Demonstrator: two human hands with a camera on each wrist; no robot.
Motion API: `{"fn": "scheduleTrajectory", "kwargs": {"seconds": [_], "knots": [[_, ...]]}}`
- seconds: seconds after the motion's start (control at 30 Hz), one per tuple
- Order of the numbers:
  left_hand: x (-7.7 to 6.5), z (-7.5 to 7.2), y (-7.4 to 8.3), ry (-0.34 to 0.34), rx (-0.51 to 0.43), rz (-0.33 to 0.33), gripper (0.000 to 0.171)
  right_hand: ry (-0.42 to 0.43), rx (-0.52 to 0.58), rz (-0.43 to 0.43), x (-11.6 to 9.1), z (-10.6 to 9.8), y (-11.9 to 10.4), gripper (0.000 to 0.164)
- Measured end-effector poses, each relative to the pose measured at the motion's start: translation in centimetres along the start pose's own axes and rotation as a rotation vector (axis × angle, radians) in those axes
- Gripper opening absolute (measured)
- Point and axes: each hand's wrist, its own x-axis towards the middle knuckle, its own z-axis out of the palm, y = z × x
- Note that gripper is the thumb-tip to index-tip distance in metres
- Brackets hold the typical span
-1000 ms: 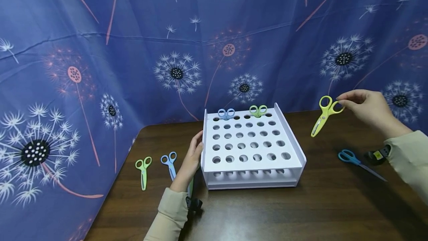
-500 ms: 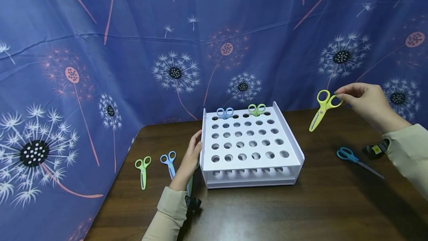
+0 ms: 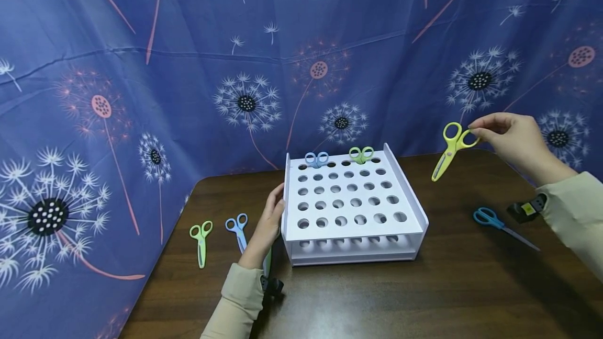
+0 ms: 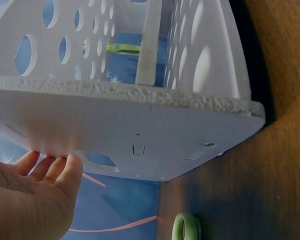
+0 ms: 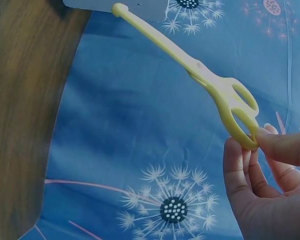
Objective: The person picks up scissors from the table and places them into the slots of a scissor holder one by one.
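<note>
My right hand [image 3: 515, 143] pinches one finger loop of a pair of yellow scissors [image 3: 449, 156] between thumb and fingertips. The scissors hang in the air right of the white rack [image 3: 353, 259], blades pointing down and left. In the right wrist view, the thumb lies against the loop of the yellow scissors [image 5: 222, 95]. My left hand [image 3: 267, 226] rests against the rack's left side, its fingertips on the panel near an oval cutout in the left wrist view. Blue scissors [image 3: 316, 163] and green scissors [image 3: 361, 159] stand in the rack's back row, handles up.
Green scissors [image 3: 201, 247] and blue scissors [image 3: 239, 234] lie on the table left of the rack. Another green-edged item [image 3: 267, 263] is mostly hidden by my left wrist. Teal scissors [image 3: 500, 225] lie on the right. A dandelion-patterned blue curtain [image 3: 188, 9] hangs behind.
My right hand has moved slightly up and to the left with the yellow scissors. The left hand stays at the rack's side.
</note>
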Motion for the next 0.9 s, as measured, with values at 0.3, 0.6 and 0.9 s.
{"fn": "scheduleTrajectory", "kwargs": {"seconds": [0.3, 0.6, 0.9], "knots": [[0.0, -0.1, -0.1, 0.003, 0.006, -0.002, 0.048, 0.007, 0.003, -0.055, 0.4, 0.4, -1.0, 0.036], [0.1, 0.1, -0.1, 0.012, -0.008, 0.006, 0.049, 0.001, -0.031, -0.092, 0.5, 0.8, -1.7, 0.038], [0.0, 0.0, -0.1, 0.013, -0.015, 0.008, 0.049, -0.010, -0.077, -0.151, 0.8, 1.1, -2.8, 0.034]]}}
